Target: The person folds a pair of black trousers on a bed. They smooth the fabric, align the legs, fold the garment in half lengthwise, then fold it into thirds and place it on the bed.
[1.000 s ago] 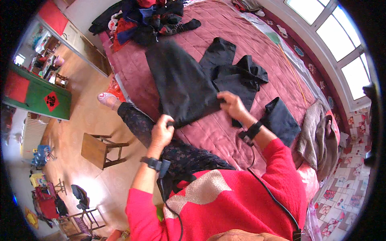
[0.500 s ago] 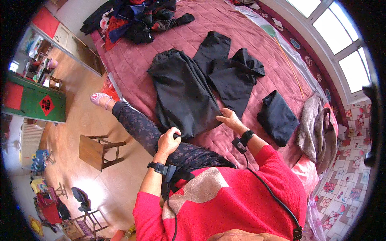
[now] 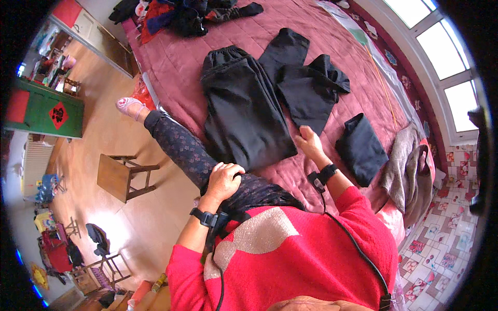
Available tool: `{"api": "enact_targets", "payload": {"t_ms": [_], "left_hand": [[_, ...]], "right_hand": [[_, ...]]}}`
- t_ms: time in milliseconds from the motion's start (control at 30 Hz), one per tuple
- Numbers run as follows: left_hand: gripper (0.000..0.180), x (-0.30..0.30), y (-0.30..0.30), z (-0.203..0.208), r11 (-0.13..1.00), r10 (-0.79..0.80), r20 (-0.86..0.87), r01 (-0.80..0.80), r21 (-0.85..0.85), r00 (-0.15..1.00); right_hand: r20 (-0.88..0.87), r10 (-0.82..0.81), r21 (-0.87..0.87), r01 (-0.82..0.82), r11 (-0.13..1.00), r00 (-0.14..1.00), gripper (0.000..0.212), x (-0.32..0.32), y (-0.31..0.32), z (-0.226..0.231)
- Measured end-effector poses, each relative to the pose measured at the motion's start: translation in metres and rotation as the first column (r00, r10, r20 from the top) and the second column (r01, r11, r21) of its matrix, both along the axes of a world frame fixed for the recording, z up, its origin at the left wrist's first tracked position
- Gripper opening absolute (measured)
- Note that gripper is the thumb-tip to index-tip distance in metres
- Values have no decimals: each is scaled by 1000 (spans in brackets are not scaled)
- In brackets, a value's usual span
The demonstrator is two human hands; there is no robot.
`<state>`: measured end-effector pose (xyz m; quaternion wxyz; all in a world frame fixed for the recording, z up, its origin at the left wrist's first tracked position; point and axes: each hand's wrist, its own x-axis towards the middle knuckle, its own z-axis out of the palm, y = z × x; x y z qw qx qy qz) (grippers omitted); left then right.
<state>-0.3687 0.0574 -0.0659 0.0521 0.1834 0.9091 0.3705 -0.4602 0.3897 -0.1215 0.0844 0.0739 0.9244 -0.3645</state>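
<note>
Black elastic-waist trousers (image 3: 244,114) lie folded lengthwise on the bed, their waistband away from me and their lower end towards my lap. My left hand (image 3: 223,181) is over my thigh by their near left corner, fingers curled; anything inside them is hidden. My right hand (image 3: 311,143) is off the near right corner, just below the hem of a second black pair of trousers (image 3: 306,88). Its fingers are bent in, and I cannot see whether they pinch cloth. A folded dark garment (image 3: 361,150) rests to the right.
A pink quilted bedspread (image 3: 176,62) lies under the clothes. Piled clothes (image 3: 181,18) stand at the far left, and a grey-brown garment (image 3: 399,160) is at the right edge. A thin stick (image 3: 381,83) lies near the window. On the floor stands a wooden stool (image 3: 124,176).
My right hand has come off the trousers' near corner and moved up and right. My left hand has shifted slightly right, its fingers now curled over my thigh. The view has tilted slightly.
</note>
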Motion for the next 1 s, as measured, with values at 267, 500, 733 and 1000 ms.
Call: {"api": "enact_targets", "payload": {"t_ms": [267, 500, 733, 1000], "left_hand": [[18, -27, -39, 12, 946, 252, -203, -285, -156, 946], [31, -38, -75, -25, 811, 398, -157, -427, -400, 904], [25, -46, -77, -37, 809, 447, -124, -460, -367, 886], [22, -52, -78, -31, 813, 452, -168, -482, -327, 876]], "right_hand": [[-460, 314, 94, -307, 947, 830, 59, -41, -105, 16], [63, 605, 474, -557, 682, 794, 74, -35, -120, -30], [-366, 547, 305, -458, 835, 753, 67, -109, -151, -7], [-361, 679, 491, -488, 722, 639, 67, -205, -210, 2]]}}
